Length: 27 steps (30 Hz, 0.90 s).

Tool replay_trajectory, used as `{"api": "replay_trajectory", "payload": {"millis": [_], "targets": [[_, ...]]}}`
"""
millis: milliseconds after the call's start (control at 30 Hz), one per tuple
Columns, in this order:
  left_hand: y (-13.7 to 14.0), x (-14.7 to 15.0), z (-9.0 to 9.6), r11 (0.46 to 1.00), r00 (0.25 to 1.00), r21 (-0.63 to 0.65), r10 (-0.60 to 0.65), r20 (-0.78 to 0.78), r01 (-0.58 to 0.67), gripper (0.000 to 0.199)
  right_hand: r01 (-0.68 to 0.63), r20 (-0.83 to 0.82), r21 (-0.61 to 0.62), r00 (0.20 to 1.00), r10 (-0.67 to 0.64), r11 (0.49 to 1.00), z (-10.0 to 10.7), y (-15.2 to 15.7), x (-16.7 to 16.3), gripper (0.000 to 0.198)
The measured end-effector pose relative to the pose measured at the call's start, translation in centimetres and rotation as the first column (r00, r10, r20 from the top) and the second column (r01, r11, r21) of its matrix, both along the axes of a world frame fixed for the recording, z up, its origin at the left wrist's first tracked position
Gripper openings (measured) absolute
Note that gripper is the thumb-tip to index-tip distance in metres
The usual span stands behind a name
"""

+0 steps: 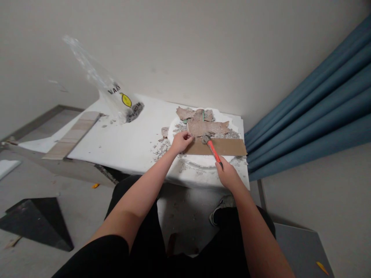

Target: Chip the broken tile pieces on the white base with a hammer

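My right hand [228, 172] is wrapped round the red and black handle of a hammer [213, 150]. The hammer's dusty grey head rests over or just above a strip of brown cardboard [228, 146]. Beside the strip's left end is my left hand [181, 142], thumb and fingers curled together in a pinch; what they hold, if anything, is too small to tell. Behind the strip lie torn pieces of brown, crumpled sheet [199, 124] with grey rubble [232, 134] around them. Under all this sits a round white board or plate [199, 160].
A clear plastic bag with a yellow lemon print [116, 100] stands on the white-covered table [127, 144], left of the work. A wood-coloured plank [75, 133] lies at the table's left. Blue curtain [313, 100] hangs on the right. A black folded panel [37, 222] is on the floor.
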<state>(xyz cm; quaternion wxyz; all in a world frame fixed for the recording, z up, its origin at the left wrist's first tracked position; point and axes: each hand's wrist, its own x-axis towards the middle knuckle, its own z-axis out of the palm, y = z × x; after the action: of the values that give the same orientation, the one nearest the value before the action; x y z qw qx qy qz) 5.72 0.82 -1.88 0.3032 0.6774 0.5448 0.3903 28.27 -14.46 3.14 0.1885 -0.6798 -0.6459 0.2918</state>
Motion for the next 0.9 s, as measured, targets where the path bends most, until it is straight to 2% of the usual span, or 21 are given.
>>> {"api": "replay_trajectory", "payload": {"millis": [167, 267, 467, 733, 900], "targets": [[0.3, 0.4, -0.1, 0.996, 0.994, 0.054, -0.063, -0.090, 0.068, 0.020, -0.012, 0.019, -0.001, 1.000, 0.012, 1.000, -0.3, 0.0, 0.1, 0.047], [0.5, 0.5, -0.4, 0.996, 0.989, 0.063, -0.060, -0.139, 0.070, 0.020, -0.018, 0.030, -0.002, 0.999, 0.018, 1.000, -0.2, 0.0, 0.1, 0.047], [0.3, 0.6, -0.5, 0.997, 0.990, 0.062, -0.027, -0.137, 0.036, 0.022, -0.023, 0.040, 0.007, 0.999, 0.023, 1.000, -0.1, -0.1, 0.2, 0.048], [0.1, 0.7, -0.3, 0.995, 0.985, 0.082, -0.040, -0.165, 0.054, 0.021, -0.019, 0.034, 0.008, 0.999, 0.019, 1.000, -0.2, -0.1, 0.2, 0.048], [0.0, 0.8, -1.0, 0.975, 0.973, 0.202, -0.047, -0.226, 0.094, 0.021, -0.012, 0.018, 0.044, 1.000, 0.012, 0.999, 1.1, -0.2, -0.2, 0.050]]}}
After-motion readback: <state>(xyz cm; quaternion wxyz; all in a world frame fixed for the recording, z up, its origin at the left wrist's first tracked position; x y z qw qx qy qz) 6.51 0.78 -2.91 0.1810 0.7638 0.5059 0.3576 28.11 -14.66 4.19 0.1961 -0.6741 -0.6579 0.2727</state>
